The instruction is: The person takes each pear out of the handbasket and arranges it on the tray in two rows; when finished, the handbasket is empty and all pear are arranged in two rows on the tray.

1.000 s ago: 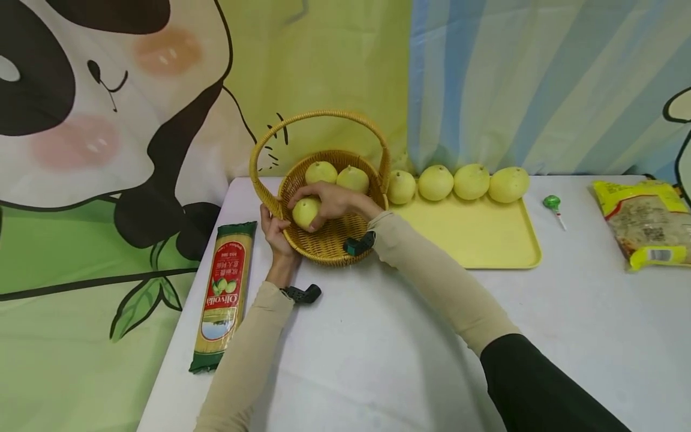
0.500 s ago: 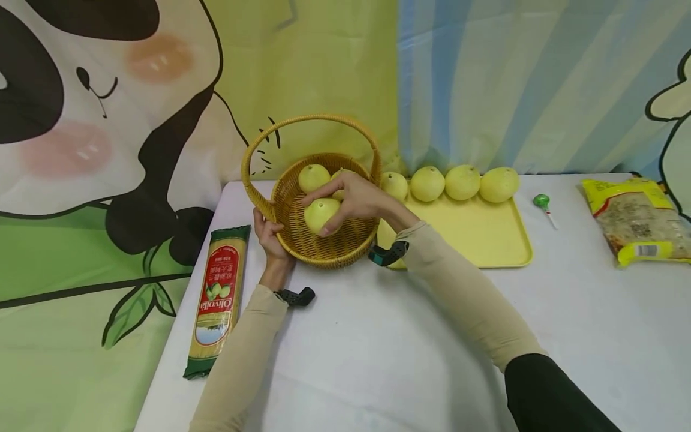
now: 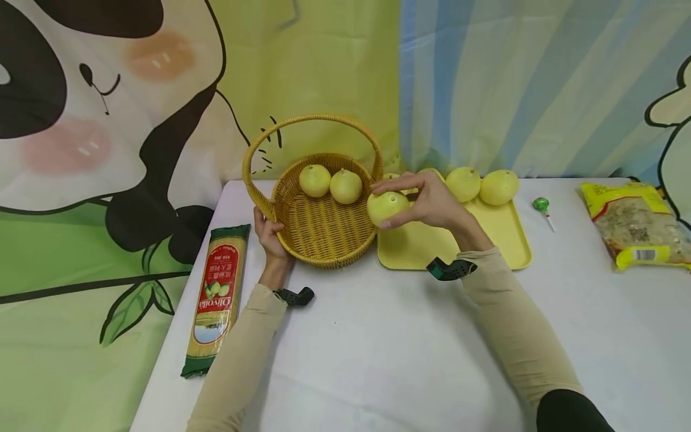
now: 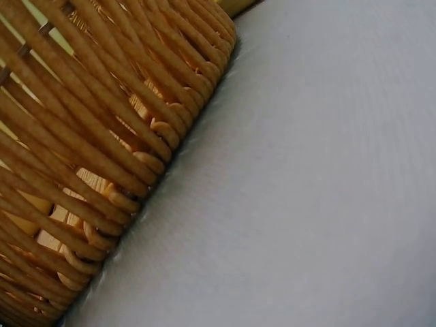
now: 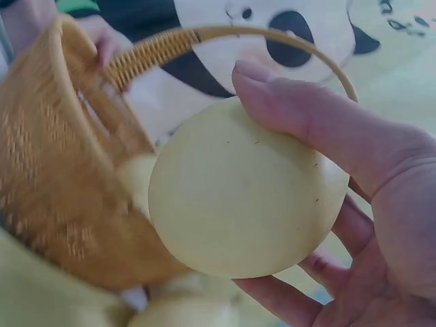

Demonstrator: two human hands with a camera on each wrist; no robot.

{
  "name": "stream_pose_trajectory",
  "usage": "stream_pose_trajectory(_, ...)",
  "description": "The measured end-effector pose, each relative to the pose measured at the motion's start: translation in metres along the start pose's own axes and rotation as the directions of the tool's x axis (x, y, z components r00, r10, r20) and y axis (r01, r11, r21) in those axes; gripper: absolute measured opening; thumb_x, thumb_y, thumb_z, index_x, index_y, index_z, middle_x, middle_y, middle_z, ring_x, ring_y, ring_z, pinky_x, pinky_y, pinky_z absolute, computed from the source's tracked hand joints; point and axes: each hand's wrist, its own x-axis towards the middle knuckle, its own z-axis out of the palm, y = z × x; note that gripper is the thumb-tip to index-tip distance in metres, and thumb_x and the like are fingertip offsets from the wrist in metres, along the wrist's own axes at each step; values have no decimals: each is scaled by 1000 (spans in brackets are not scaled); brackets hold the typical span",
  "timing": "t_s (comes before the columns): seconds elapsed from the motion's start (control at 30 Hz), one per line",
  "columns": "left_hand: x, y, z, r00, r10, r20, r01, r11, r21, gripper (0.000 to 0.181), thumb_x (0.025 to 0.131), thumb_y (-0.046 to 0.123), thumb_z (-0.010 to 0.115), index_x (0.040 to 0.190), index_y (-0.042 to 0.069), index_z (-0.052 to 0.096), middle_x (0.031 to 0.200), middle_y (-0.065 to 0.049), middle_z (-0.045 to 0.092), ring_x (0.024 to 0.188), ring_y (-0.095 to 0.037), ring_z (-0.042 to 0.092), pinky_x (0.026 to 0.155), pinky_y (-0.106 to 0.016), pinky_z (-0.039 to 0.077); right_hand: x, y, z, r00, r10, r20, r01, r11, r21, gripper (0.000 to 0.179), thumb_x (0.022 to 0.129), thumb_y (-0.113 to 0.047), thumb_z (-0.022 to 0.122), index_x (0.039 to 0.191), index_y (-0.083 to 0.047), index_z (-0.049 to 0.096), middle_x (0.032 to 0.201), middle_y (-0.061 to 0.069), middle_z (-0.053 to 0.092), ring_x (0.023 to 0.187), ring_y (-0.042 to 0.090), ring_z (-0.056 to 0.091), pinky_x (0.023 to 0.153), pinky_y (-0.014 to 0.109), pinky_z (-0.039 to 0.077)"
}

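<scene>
My right hand (image 3: 438, 205) grips a round pale yellow pear (image 3: 385, 209) between thumb and fingers, just right of the wicker basket (image 3: 329, 261) and over the yellow tray (image 3: 406, 255). Up close in the right wrist view, the smooth held pear (image 5: 238, 197) has the thumb across its top and the fingers behind and under it. Two more pears (image 3: 330, 183) lie inside the basket against its far wall. At the basket's left side, by the foot of the arched handle, my left hand (image 3: 272, 238) holds the rim. Basket weave (image 4: 116, 129) fills the left wrist view's upper left.
Pears (image 3: 499, 187) line the tray's back edge, partly hidden by my right hand. A spaghetti pack (image 3: 218, 300) lies left of the basket. To the right are a green lollipop (image 3: 541, 205) and a yellow plastic food bag (image 3: 637, 225). A printed cloth hangs behind.
My right hand has lifted a pear out of the basket and carried it right, past the rim to above the tray. My left hand has stayed at the basket.
</scene>
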Motion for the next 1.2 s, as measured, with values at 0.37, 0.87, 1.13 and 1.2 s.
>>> stream_pose_trajectory(0.37, 1, -1, -3, 1000, -3, 29, 3, 1000, -23, 45, 76, -2, 30, 116, 11, 49, 123, -17, 49, 109, -32, 53, 90, -43, 47, -24, 26, -16, 981, 119, -156, -147, 972, -182, 52, 66, -23, 102, 115, -26, 84, 124, -3, 78, 101, 16, 62, 86, 33, 46)
stream_pose_trajectory(0.87, 1, -1, -1, 999, -3, 33, 3, 1000, 0, 46, 76, -1, 32, 117, 12, 49, 126, -18, 47, 119, -42, 46, 95, -46, 44, -27, 57, 4, 953, 170, -251, -223, 954, -199, 57, 56, -31, 106, 109, -23, 85, 110, -4, 82, 93, 16, 60, 72, 21, 50)
stream_pose_trajectory(1.13, 0, -1, 0, 1000, -8, 26, 8, 1000, -3, 47, 77, -2, 30, 117, 13, 49, 128, -18, 47, 120, -42, 46, 95, -45, 45, -23, 60, 11, 948, 164, -274, -222, 955, -197, 58, 56, -28, 107, 109, -20, 85, 110, -2, 81, 97, 10, 64, 77, 19, 55)
stream_pose_trajectory(1.2, 0, -1, -1, 1000, -7, 26, 7, 1000, -1, 47, 77, -2, 30, 117, 13, 49, 127, -18, 47, 117, -42, 46, 94, -45, 44, -22, 60, 13, 947, 164, -276, -221, 956, -193, 59, 57, -29, 106, 111, -20, 85, 113, -3, 81, 105, 8, 65, 85, 23, 58)
